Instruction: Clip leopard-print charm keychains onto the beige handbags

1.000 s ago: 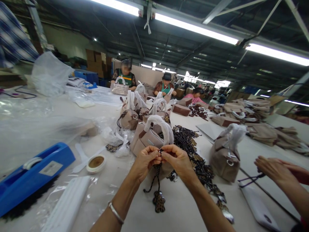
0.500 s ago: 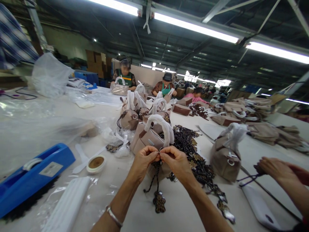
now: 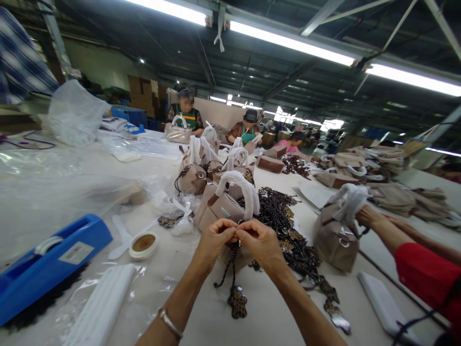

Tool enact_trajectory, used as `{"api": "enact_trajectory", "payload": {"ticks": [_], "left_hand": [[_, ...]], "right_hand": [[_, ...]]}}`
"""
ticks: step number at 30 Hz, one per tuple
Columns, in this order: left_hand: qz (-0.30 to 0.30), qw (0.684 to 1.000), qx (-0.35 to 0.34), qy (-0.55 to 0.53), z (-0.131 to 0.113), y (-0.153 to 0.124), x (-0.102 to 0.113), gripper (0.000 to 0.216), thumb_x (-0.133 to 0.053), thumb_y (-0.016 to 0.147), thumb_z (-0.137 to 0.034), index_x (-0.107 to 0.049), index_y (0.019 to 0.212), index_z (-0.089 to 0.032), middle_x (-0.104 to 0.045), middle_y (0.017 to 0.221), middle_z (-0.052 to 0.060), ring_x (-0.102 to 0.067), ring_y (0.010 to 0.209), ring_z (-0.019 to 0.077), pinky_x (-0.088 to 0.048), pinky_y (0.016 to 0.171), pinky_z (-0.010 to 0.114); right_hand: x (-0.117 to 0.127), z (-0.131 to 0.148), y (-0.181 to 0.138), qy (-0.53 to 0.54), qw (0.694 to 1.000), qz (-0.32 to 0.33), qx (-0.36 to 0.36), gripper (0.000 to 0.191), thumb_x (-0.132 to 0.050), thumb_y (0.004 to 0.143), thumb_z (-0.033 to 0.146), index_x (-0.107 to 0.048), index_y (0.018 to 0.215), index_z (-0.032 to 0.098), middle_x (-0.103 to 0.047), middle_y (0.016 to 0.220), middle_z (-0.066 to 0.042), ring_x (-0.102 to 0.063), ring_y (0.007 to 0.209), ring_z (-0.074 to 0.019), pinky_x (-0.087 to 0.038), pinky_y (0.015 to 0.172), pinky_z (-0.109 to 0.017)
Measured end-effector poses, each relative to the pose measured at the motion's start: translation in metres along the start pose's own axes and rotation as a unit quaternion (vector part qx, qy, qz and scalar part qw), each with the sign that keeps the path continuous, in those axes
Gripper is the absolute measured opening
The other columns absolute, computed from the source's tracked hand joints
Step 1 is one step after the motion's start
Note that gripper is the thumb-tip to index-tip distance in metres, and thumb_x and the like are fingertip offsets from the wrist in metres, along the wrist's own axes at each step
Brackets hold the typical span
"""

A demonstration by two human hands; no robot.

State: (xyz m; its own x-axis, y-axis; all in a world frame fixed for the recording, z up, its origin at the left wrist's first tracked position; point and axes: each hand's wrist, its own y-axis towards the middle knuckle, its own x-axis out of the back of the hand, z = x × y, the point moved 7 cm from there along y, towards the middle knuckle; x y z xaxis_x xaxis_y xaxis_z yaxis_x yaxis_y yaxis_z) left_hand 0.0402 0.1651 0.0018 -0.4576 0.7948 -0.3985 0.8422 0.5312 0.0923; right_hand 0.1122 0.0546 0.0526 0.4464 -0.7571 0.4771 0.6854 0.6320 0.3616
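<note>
My left hand (image 3: 215, 240) and my right hand (image 3: 261, 241) meet fingertip to fingertip in front of a beige handbag (image 3: 220, 205) with wrapped white handles. Both are closed in a pinch on the top of a black braided cord (image 3: 234, 259); the exact spot between the fingertips is hidden. From that cord hangs a leopard-print charm (image 3: 237, 302), low against the bag's front. To the right of the bag, close to my right hand, lies a pile of similar charms on black cords (image 3: 277, 211).
A blue tape dispenser (image 3: 77, 247), a tape roll (image 3: 143, 244) and clear plastic lie to the left. More handbags (image 3: 192, 178) stand behind. On the right, a co-worker's red-sleeved arm (image 3: 425, 266) reaches to another handbag (image 3: 336, 240); a white phone (image 3: 385, 302) lies nearby.
My hands stay pinched together, with my right fingers shifted slightly left. The co-worker's hands at right have moved from above the phone up to the neighbouring handbag.
</note>
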Motion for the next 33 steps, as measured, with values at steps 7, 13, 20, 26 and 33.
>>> {"api": "enact_trajectory", "payload": {"ticks": [7,13,20,26,33], "left_hand": [[-0.011,1.000,0.010,0.014,0.005,0.001,0.000,0.025,-0.079,0.066,-0.033,-0.068,0.076,-0.012,-0.066,0.064,-0.001,-0.061,0.059,0.0101,-0.050,0.061,0.021],[0.000,0.992,0.057,-0.110,0.017,0.003,-0.001,0.035,-0.085,0.059,-0.035,-0.067,0.077,-0.011,-0.067,0.069,0.000,-0.061,0.058,0.0072,-0.051,0.061,0.017],[0.000,0.987,0.069,-0.145,0.018,0.002,0.002,0.035,-0.089,0.055,-0.032,-0.069,0.075,-0.011,-0.067,0.069,0.000,-0.062,0.059,0.0072,-0.053,0.061,0.016],[-0.003,0.989,0.064,-0.137,0.019,0.002,0.004,0.035,-0.088,0.056,-0.032,-0.069,0.076,-0.011,-0.067,0.069,0.000,-0.062,0.059,0.0076,-0.052,0.062,0.017],[-0.018,0.998,-0.002,0.060,0.001,-0.001,0.007,0.018,-0.074,0.069,-0.030,-0.069,0.074,-0.013,-0.066,0.064,0.000,-0.060,0.060,0.0124,-0.049,0.062,0.023]], "right_hand": [[-0.001,-0.003,0.001,0.014,0.999,0.019,-0.026,0.013,-0.064,0.076,0.028,-0.071,0.074,0.018,-0.071,0.074,-0.003,-0.064,0.069,-0.0169,-0.050,0.064,-0.025],[0.001,0.001,0.002,-0.035,0.999,0.015,0.008,0.014,-0.059,0.078,0.025,-0.072,0.076,0.018,-0.071,0.078,-0.004,-0.064,0.072,-0.0166,-0.051,0.066,-0.024],[-0.001,0.008,0.003,-0.082,0.996,0.020,0.010,0.015,-0.059,0.078,0.024,-0.072,0.075,0.018,-0.071,0.076,-0.003,-0.064,0.070,-0.0160,-0.049,0.065,-0.024],[-0.001,0.010,0.004,-0.100,0.995,0.021,0.003,0.014,-0.059,0.076,0.022,-0.073,0.073,0.019,-0.072,0.073,-0.002,-0.064,0.067,-0.0155,-0.049,0.063,-0.023],[-0.002,0.008,0.003,-0.094,0.995,0.034,-0.011,0.016,-0.057,0.074,0.021,-0.073,0.069,0.019,-0.070,0.069,-0.002,-0.061,0.063,-0.0150,-0.046,0.058,-0.023]]}}
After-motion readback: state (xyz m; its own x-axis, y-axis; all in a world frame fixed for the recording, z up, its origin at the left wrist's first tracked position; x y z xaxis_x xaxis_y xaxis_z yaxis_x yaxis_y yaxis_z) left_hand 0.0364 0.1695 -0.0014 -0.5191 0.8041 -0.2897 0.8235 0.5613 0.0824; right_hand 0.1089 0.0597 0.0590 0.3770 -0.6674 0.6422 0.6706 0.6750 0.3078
